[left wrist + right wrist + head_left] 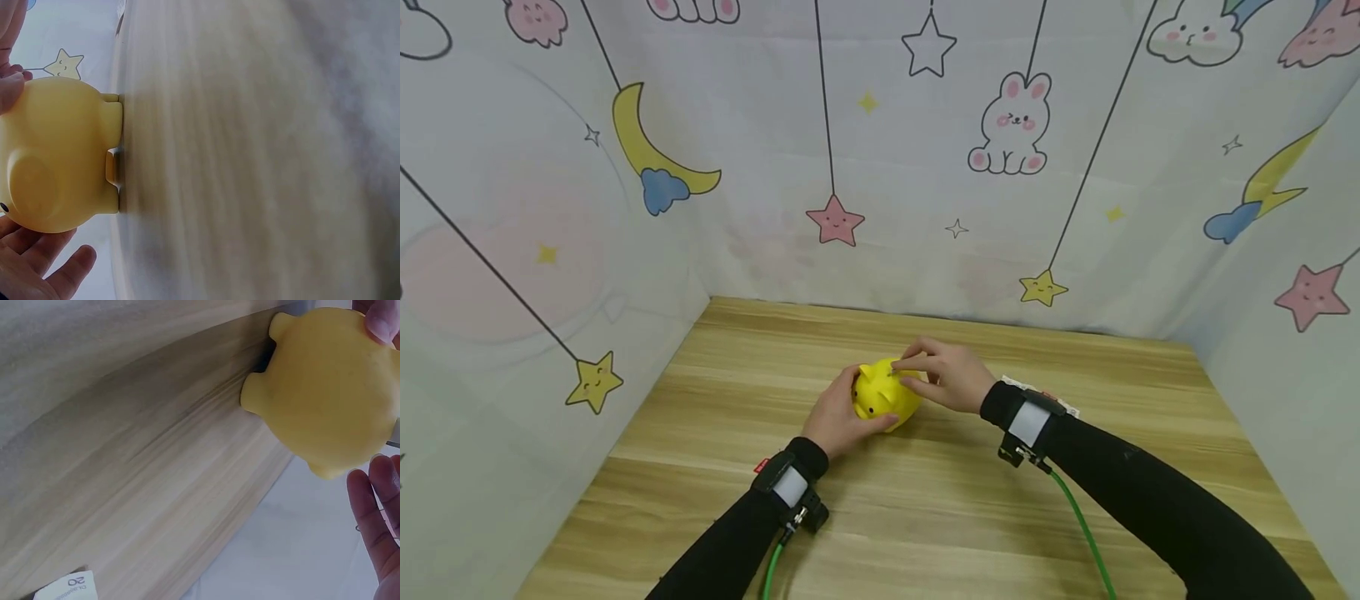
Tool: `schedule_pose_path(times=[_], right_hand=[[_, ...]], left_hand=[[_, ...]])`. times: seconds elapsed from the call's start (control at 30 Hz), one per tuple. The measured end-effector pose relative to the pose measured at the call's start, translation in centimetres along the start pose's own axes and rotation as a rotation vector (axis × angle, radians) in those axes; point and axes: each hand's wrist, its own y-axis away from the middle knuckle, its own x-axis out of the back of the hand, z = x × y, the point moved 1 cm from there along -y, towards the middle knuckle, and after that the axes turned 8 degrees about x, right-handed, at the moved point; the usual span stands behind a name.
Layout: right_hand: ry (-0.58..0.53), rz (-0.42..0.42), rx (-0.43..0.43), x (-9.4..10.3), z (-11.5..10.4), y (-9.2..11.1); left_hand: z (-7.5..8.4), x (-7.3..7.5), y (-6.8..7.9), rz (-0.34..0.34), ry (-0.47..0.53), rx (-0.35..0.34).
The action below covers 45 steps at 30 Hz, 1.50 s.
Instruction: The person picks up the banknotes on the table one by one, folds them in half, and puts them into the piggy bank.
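A yellow pig-shaped piggy bank [887,403] stands on its short legs on the wooden table. My left hand [841,414] grips it around the face side, thumb low at the front and fingers behind. Above its back is my right hand [951,375], with thumb and index finger pinching a small grey coin-like piece at the top. This grey coin [395,432] shows only in part at the right wrist view's edge. In the left wrist view the piggy bank [56,156] appears sideways, its feet toward the table; fingers hide part of it.
A white printed paper piece [67,587] marked "20" lies on the table [970,508], partly behind my right wrist in the head view. Cloth walls [760,142] with cartoon prints enclose the table's back and sides. Green cables [1078,517] run from both wrist cameras.
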Motion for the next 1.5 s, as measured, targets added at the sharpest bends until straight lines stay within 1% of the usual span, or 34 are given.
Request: schedule_pose_path(times=[0.33,0.43,0.5,0.6,0.7,0.77,0.83,0.9,0.97,1.03,1.13,1.23,1.33,1.4,1.5], right_hand=[[0.005,-0.051,-0.045,-1.0,-0.6,2.0],[-0.017,-0.045,-0.09,-0.9,-0.7,2.4],[-0.04,-0.038,-0.136,-0.8,-0.7,2.7],[-0.058,-0.038,-0.202,-0.3,-0.6,3.3],[-0.062,-0.049,-0.249,0.5,-0.5,4.0],[-0.07,-0.039,-0.273,1.3,-0.3,4.7],[-0.081,-0.029,-0.304,2.3,0.0,5.5],[-0.087,-0.017,-0.34,3.5,0.5,6.4],[-0.088,-0.021,-0.387,4.7,1.0,7.4],[-0.089,-0.039,-0.431,5.8,1.6,8.4],[-0.063,-0.099,-0.484,7.0,2.3,10.2],[-0.012,-0.159,-0.508,7.9,2.7,12.0],[0.044,-0.203,-0.531,8.4,2.9,13.7],[0.069,-0.214,-0.559,8.7,3.0,14.7],[0.101,-0.229,-0.608,9.2,3.2,15.9]], left_hand=[[0.3,-0.5,0.3,-0.022,-0.004,0.006],[0.3,-0.7,0.3,-0.02,-0.001,0.009],[0.2,-0.8,0.4,-0.02,-0.004,0.005],[0.1,-1.0,0.3,-0.028,-0.002,0.003],[-0.1,-0.9,0.3,-0.029,0.007,0.008],[0.0,-0.6,0.4,-0.027,0.016,0.011],[0.4,0.1,0.4,-0.019,0.017,0.001],[1.1,1.0,0.4,-0.004,0.007,-0.025],[1.9,1.9,0.2,0.015,-0.017,-0.055],[2.7,2.7,0.0,0.041,-0.042,-0.089],[4.0,3.5,-0.3,0.067,-0.08,-0.138],[5.3,3.7,-0.4,0.076,-0.1,-0.193],[6.7,3.4,-0.4,0.084,-0.129,-0.266],[7.8,3.0,-0.3,0.088,-0.148,-0.333],[9.5,2.1,-0.2,0.094,-0.173,-0.455]])
